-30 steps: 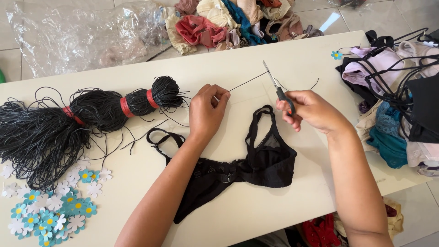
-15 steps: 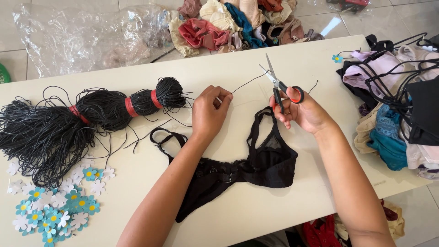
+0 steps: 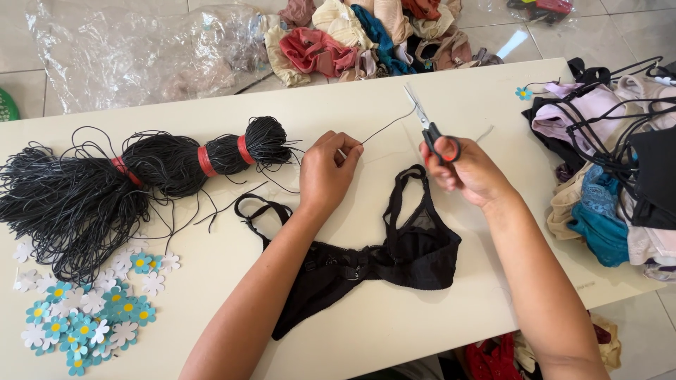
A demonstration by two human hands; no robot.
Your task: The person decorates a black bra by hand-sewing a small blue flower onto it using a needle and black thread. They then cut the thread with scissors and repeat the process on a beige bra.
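My left hand (image 3: 328,169) pinches a thin black cord (image 3: 386,128) that runs up and right over the white table (image 3: 458,91). My right hand (image 3: 468,169) grips small scissors (image 3: 426,125) with black handles, blades open around the cord's far end. A black bra (image 3: 394,253) lies flat on the table under and between my forearms. A thick bundle of black cord (image 3: 127,183), tied with red bands, lies to the left of my left hand.
Several white and blue paper flowers (image 3: 84,309) sit at the table's near left corner. A heap of bras and garments (image 3: 612,162) covers the right end. More clothes (image 3: 366,35) and a clear plastic bag (image 3: 134,49) lie on the tiled floor beyond the table.
My right hand has raised the scissors and turned the blades up to the cord's end. My left hand keeps its pinch on the cord, nearly still.
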